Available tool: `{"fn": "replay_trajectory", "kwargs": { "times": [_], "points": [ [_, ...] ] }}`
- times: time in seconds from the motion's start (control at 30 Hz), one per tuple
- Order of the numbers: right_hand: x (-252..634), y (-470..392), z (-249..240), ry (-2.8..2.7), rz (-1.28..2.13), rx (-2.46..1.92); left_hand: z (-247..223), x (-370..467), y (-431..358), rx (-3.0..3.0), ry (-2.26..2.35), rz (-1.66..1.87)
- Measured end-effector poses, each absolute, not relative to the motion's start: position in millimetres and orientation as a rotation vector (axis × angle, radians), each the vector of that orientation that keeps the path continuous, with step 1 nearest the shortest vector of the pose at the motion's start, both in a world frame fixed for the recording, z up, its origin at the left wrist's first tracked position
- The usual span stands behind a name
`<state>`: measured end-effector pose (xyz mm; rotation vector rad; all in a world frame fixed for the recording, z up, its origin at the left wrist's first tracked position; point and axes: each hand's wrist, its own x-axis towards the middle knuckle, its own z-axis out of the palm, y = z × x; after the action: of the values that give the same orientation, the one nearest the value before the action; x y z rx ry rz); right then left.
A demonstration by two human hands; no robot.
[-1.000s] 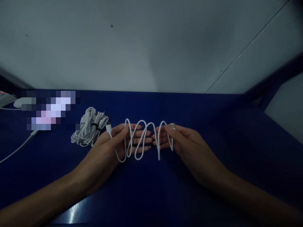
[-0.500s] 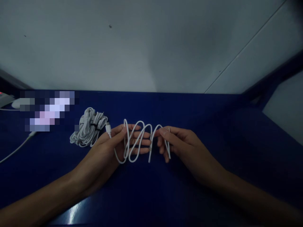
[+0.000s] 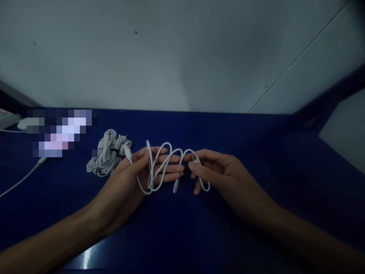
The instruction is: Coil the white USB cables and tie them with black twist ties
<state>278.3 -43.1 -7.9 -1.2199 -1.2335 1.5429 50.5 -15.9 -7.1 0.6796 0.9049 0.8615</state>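
A white cable [image 3: 162,173] hangs in loose loops between my two hands. My left hand [image 3: 137,169] has its thumb pressed on the cable, while its fingers reach out behind the loops. One end of the cable, a white connector [image 3: 128,153], sticks up beside the left thumb. My right hand [image 3: 212,167] pinches the cable's other end, where a metal plug [image 3: 194,158] shows between thumb and forefinger. One loop dangles below the right fingers.
Bundled white cables [image 3: 107,156] lie on the blue table [image 3: 182,236] beyond my left hand. A blurred bright object [image 3: 65,133] with a cable [image 3: 21,182] is at the left, near a power strip [image 3: 7,118]. A grey wall [image 3: 159,68] rises behind.
The metal plug has come into view in my right hand. The loops have shifted and one now hangs lower at the right fingers. My left hand keeps its hold on the cable.
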Motion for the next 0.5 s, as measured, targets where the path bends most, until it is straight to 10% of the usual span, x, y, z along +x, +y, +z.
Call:
{"fn": "replay_trajectory", "kwargs": {
  "times": [0.5],
  "points": [
    [280.5, -41.7, -9.0, -1.144, 1.627, -1.262, -5.7, 52.0, -16.1, 0.648, 0.981, 0.954]
  ]
}}
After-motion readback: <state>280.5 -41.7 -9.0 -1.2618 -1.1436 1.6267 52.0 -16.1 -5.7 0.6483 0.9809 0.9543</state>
